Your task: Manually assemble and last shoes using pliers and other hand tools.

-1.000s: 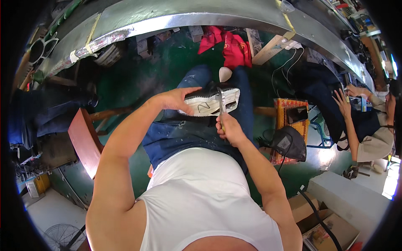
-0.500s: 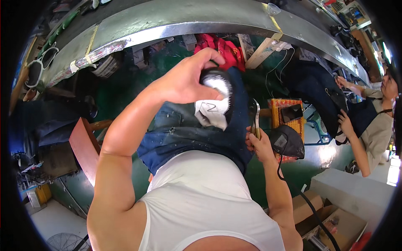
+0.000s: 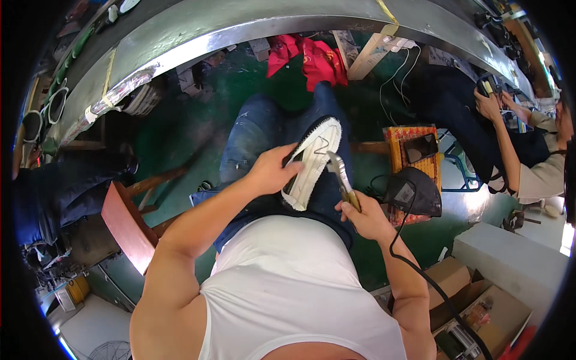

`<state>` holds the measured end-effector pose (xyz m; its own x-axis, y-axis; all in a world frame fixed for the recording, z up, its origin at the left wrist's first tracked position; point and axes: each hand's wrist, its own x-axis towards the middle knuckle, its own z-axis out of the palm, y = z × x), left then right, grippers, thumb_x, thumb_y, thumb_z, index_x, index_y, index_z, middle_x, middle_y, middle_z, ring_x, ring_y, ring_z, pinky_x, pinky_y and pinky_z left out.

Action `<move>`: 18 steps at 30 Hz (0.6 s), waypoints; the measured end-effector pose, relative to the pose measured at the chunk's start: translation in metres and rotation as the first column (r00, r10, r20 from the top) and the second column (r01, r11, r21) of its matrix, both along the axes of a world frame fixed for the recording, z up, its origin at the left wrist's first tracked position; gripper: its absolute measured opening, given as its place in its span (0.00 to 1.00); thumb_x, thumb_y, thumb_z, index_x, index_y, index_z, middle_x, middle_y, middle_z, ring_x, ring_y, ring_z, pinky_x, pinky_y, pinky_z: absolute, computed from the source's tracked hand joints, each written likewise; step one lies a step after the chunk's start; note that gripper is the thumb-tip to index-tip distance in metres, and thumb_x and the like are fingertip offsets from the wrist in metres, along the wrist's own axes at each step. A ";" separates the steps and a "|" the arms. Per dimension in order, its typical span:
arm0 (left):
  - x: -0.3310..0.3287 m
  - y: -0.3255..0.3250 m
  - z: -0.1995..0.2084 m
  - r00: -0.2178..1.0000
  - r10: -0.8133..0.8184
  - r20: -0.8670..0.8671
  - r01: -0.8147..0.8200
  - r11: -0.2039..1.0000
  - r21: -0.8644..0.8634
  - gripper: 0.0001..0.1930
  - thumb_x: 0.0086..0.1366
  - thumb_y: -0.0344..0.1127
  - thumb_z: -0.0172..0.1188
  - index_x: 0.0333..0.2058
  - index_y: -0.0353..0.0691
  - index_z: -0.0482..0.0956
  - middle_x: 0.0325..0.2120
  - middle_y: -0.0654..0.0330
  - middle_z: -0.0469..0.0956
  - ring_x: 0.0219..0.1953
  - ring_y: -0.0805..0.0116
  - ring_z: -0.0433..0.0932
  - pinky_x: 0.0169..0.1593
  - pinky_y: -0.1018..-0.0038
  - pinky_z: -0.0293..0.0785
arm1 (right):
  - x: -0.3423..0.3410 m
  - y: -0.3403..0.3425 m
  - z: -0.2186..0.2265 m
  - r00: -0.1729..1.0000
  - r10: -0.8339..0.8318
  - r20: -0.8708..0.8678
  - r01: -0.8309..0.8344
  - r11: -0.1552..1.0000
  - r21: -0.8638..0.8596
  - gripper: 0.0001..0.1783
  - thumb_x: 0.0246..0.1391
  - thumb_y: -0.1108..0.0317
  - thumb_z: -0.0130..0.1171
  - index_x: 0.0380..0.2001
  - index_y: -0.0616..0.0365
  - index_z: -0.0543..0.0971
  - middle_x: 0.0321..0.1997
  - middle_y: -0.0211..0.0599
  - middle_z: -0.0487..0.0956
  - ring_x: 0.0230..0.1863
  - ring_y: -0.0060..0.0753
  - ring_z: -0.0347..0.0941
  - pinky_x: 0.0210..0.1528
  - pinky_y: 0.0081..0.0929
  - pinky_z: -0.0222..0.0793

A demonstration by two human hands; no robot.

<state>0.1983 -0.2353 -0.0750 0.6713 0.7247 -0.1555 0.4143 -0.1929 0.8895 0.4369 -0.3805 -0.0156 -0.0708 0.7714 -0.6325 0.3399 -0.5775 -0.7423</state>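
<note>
Over my lap, a shoe without an outsole [image 3: 313, 168] lies bottom up, its pale underside facing me, with a dark upper edge and a dark mark. My left hand [image 3: 273, 172] grips it from the left side, thumb over the underside and fingers hidden beneath. In my right hand [image 3: 366, 215] is a pair of steel pincers [image 3: 340, 174] with olive handles. Their hooked head points up at the right edge of the shoe; whether it touches, I cannot tell.
A dark phone [image 3: 420, 147] lies on an orange patterned stool [image 3: 395, 137] at right, with a dark cap-like thing [image 3: 414, 193] and a black cable [image 3: 408, 255]. A metal bench [image 3: 240, 37] spans the far side. A co-worker [image 3: 528, 162] sits at right; cardboard boxes [image 3: 453, 279] stand lower right.
The shoe has turned from tilted away to underside up, and my left hand has come down nearer my body with it. My right hand has brought the pincers left, beside the shoe.
</note>
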 end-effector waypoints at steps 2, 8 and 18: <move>0.000 -0.010 0.022 0.968 0.209 -0.140 -0.224 0.970 -0.098 0.22 0.66 0.40 0.57 0.54 0.32 0.74 0.37 0.41 0.81 0.39 0.44 0.80 0.46 0.61 0.76 | 0.002 0.001 0.001 0.989 0.081 -0.122 -0.093 0.991 -0.094 0.17 0.66 0.66 0.49 0.53 0.65 0.72 0.38 0.34 0.79 0.32 0.23 0.73 0.30 0.21 0.69; 0.005 -0.017 0.021 0.964 0.230 -0.132 -0.220 0.972 0.083 0.18 0.70 0.42 0.51 0.48 0.35 0.78 0.35 0.42 0.80 0.40 0.42 0.79 0.43 0.56 0.75 | -0.011 0.028 0.017 0.757 -0.403 -0.514 0.169 0.881 -0.442 0.17 0.66 0.66 0.48 0.54 0.63 0.72 0.42 0.35 0.78 0.32 0.28 0.74 0.27 0.22 0.69; 0.003 -0.011 0.017 0.974 0.131 -0.185 -0.136 0.991 -0.014 0.17 0.70 0.40 0.50 0.47 0.35 0.79 0.34 0.42 0.80 0.38 0.42 0.79 0.42 0.55 0.75 | -0.009 0.039 -0.008 0.991 -0.006 -0.136 0.011 0.999 0.038 0.14 0.61 0.65 0.55 0.44 0.65 0.75 0.26 0.47 0.77 0.28 0.43 0.75 0.33 0.35 0.69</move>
<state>0.2016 -0.2460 -0.0576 0.5274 0.7997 -0.2871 0.5907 -0.1022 0.8004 0.4276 -0.3418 -0.0236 -0.1476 0.7959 -0.5872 0.2295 -0.5500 -0.8031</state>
